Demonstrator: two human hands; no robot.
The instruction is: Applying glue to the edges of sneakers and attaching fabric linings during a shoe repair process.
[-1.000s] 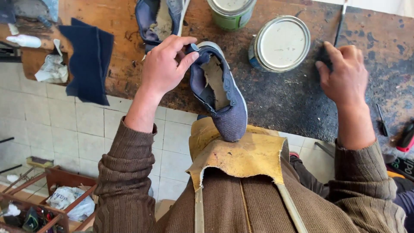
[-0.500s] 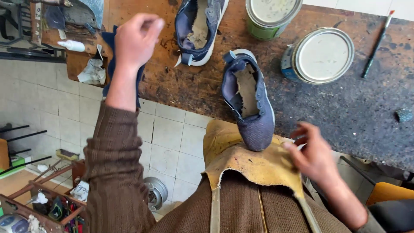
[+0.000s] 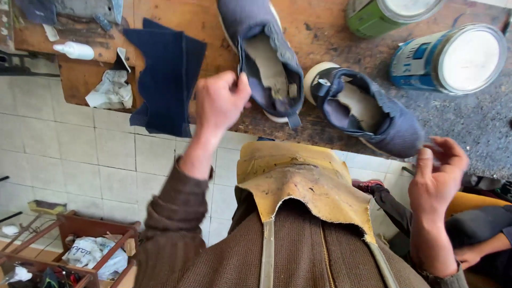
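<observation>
Worn bench [image 3: 213, 21], two cans [image 3: 453, 58] behind. My left hand [image 3: 221, 101] pinched one shoe's [image 3: 264, 53] collar; my right [image 3: 437, 170], open and empty, hovered beside the other [image 3: 373, 114], overhanging the edge; a nudge could have dropped it.

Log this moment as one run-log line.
left hand: gripping collar of far blue shoe | right hand: open, beside near blue shoe toe | workbench: two tins, denim cloth

Navy shoes [image 3: 368, 114], yellow-tan apron [image 3: 304, 178].

Shoe-repair workshop: scarred workbench [image 3: 213, 21], glue tins [image 3: 453, 58], leather apron [image 3: 298, 181]
</observation>
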